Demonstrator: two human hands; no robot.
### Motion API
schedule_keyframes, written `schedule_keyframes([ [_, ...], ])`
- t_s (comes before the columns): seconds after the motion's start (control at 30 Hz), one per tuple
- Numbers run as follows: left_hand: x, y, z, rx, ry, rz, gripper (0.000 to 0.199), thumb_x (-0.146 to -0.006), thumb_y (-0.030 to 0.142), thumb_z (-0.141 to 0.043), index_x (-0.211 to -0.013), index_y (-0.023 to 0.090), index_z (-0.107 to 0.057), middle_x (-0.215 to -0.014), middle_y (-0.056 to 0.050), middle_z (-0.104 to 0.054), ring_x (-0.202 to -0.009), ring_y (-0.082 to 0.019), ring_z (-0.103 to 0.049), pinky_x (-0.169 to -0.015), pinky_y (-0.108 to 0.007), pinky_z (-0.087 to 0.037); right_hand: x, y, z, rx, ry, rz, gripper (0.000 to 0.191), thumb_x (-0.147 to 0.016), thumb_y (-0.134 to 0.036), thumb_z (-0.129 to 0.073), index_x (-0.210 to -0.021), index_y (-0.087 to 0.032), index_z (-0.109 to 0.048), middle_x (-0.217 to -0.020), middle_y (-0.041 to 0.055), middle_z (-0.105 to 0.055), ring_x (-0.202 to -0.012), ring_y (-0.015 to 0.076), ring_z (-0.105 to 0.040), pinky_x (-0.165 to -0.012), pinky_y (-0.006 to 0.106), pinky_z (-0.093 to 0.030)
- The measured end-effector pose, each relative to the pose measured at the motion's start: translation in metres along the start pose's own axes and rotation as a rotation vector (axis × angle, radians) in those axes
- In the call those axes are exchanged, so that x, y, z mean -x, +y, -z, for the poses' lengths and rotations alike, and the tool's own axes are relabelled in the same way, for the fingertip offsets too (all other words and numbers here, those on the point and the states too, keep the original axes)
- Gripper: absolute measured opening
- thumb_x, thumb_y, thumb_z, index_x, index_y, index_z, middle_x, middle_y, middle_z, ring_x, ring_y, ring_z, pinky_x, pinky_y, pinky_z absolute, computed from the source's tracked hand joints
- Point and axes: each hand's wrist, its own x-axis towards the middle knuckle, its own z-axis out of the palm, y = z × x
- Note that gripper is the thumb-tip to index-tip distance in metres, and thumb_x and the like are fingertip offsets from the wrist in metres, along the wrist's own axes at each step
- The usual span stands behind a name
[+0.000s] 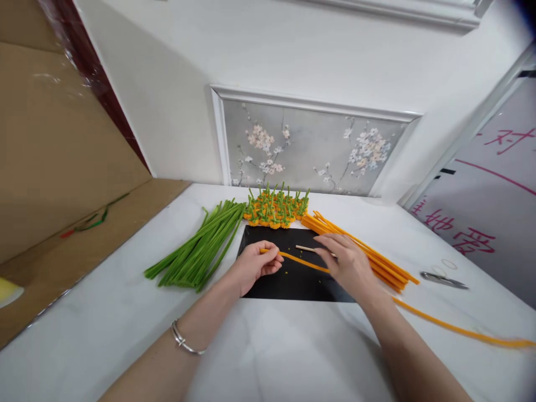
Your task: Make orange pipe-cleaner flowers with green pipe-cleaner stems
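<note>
My left hand [263,261] is closed, its thumb and fingertips pinching one end of an orange pipe cleaner [301,261]. From there the pipe cleaner runs right, passes beneath my right hand [345,262], and comes out beyond the wrist towards the right edge. A thin wooden stick [305,248] shows between the bent thumb and fingers of my right hand, which appear closed on it; their contact is partly hidden. Both hands are over a black mat [272,287]. Behind them stand orange flower heads [274,212] with short green stems, packed close together.
Green pipe cleaners [201,245] lie in a bundle on the left. Orange pipe cleaners [377,262] are bundled on the right, beside small scissors [444,279] and thin rings [449,263]. A cardboard box [62,139] borders the white table [268,346]; a wall panel stands behind.
</note>
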Motion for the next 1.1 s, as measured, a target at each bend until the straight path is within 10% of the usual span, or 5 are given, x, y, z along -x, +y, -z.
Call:
schedule_keyframes([
  [0.27,0.008,-0.007,-0.012,-0.132,-0.199,-0.016,0.029,-0.075,0.038,-0.071,-0.076,0.014,-0.056,-0.072,-0.001,-0.065,-0.059,-0.006,-0.059,-0.056,-0.015,-0.049,0.005,-0.035,-0.025,-0.302,-0.094,0.034,0.021,-0.092,-0.023,-0.049,-0.106,-0.019,-0.064,-0.1,0.008,-0.07,-0.091,0.0185,-0.065,-0.082,0.03,-0.053],
  [0.73,0.0,0.01,-0.022,-0.282,-0.116,0.031,0.022,-0.078,0.033,-0.068,-0.087,0.015,-0.06,-0.079,-0.004,-0.067,-0.06,-0.007,-0.06,-0.058,-0.018,-0.049,-0.002,-0.016,-0.019,-0.113,-0.131,-0.092,0.022,-0.094,-0.017,-0.037,-0.09,-0.018,-0.059,-0.086,0.0053,-0.061,-0.072,0.0153,-0.059,-0.064,0.024,-0.043],
  [1.1,-0.057,0.011,-0.038,-1.053,-0.062,-0.485,0.017,-0.071,0.013,-0.064,-0.086,0.019,-0.071,-0.095,-0.009,-0.068,-0.094,-0.025,-0.06,-0.092,-0.038,-0.043,-0.013,0.007,-0.003,-0.03,0.122,-0.28,0.024,-0.095,-0.022,-0.034,-0.093,-0.018,-0.057,-0.09,0.0082,-0.065,-0.083,0.0196,-0.061,-0.073,0.028,-0.045],
])
